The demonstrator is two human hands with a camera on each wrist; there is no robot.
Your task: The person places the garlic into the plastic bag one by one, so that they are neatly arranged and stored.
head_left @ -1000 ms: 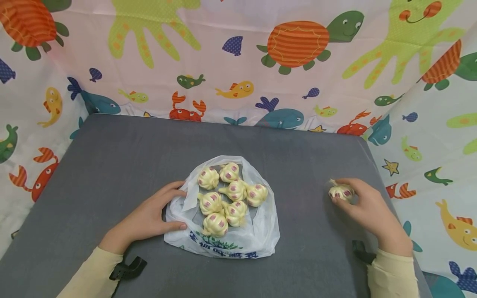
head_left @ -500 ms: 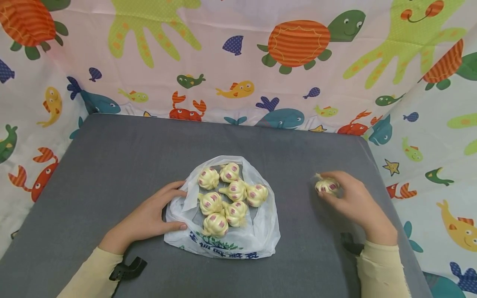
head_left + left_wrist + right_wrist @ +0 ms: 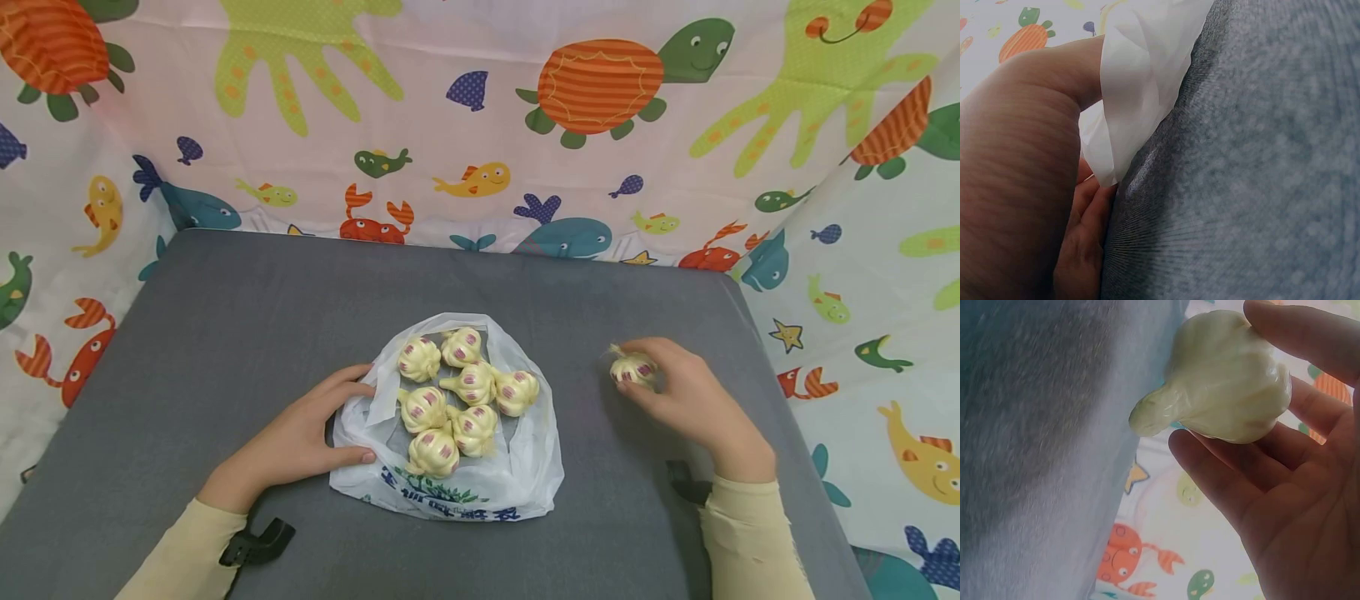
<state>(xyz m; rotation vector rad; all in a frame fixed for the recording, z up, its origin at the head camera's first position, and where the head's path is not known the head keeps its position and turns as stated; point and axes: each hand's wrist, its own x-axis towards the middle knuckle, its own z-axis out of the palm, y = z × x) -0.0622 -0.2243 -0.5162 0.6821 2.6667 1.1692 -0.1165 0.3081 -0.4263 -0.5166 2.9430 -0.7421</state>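
A white plastic bag [image 3: 528, 471] with blue and green print lies open-mouthed on the grey table, several garlic bulbs [image 3: 433, 452] grouped inside its rim. My left hand [image 3: 303, 433] holds the bag's left side, thumb toward the front and fingers farther back. In the left wrist view, the bag's thin film [image 3: 1138, 81] covers part of that hand. To the right of the bag, my right hand [image 3: 693, 396] grips one more garlic bulb [image 3: 633, 369]. Up close in the right wrist view, this bulb [image 3: 1232, 381] sits between thumb and fingers, its stem pointing away from the palm.
The grey table [image 3: 315, 292] reaches back to a hanging cloth [image 3: 300, 167] printed with sea animals, which also runs along both sides. Black straps hang at the left wrist [image 3: 258, 542] and the right wrist [image 3: 688, 483].
My right hand has carried its garlic bulb leftward across the table, closer to the bag. The left hand, the bag and the bulbs in it stay where they were.
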